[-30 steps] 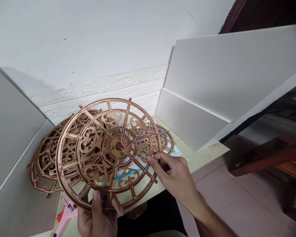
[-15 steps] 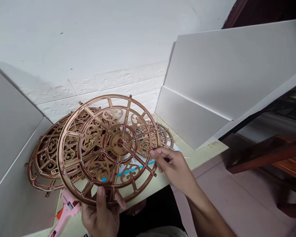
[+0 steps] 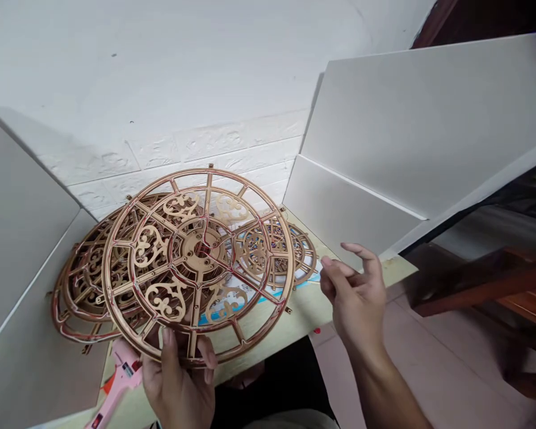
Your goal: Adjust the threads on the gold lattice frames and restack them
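A large round golden frame [image 3: 201, 251] with spokes, scroll ornaments and red and white wires is tilted up above the table. My left hand [image 3: 178, 381] grips its lower rim, thumb in front and fingers behind. To the right of the frame, my right hand [image 3: 355, 292] is raised and touches nothing in view; its index finger is lifted and its thumb is apart from it. Behind the frame on the left lie more round golden frames [image 3: 83, 280], stacked. A smaller round wired frame [image 3: 304, 253] lies at the right.
A pink glue gun [image 3: 122, 375] lies at the table's front left. Grey panels [image 3: 366, 131] stand at the right and left, before a white wall [image 3: 205, 65]. Wooden furniture [image 3: 486, 280] stands at far right. A small red thing [image 3: 317, 330] shows near the table's front edge.
My right hand has let go of the frame's right rim and moved away to the right, its fingers opening. The frame has turned somewhat in my left hand and its top has shifted left.
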`<state>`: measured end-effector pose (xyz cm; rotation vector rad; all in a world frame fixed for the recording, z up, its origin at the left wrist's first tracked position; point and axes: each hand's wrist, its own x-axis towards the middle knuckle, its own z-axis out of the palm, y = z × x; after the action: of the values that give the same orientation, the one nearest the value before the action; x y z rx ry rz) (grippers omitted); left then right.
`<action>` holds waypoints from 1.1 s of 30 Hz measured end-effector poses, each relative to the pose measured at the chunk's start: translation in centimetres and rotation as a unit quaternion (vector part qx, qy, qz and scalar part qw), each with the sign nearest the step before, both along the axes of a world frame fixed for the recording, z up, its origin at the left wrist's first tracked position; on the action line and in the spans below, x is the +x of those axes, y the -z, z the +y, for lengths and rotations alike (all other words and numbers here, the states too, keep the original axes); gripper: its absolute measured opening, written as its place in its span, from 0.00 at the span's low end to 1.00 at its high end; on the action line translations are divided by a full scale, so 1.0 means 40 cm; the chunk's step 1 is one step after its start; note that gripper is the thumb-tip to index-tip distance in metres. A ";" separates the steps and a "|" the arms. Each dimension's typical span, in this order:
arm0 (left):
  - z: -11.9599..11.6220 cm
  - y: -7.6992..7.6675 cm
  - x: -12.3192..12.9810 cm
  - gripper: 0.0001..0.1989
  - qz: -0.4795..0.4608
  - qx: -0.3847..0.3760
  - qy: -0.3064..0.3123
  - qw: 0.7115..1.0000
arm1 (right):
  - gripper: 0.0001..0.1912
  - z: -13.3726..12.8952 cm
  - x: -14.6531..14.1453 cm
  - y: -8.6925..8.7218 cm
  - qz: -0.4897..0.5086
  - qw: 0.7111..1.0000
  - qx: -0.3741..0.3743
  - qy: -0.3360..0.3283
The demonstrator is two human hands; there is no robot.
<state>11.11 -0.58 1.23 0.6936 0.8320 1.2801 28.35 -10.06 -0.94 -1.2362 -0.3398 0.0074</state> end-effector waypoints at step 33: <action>-0.004 -0.015 0.017 0.20 0.015 0.005 0.087 0.996 | 0.21 -0.002 -0.031 -0.150 -0.709 0.635 -0.284 -0.117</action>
<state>11.79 -0.75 1.84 0.7792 0.7720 1.1195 27.12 -10.14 5.08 -1.5872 -2.0209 -0.7354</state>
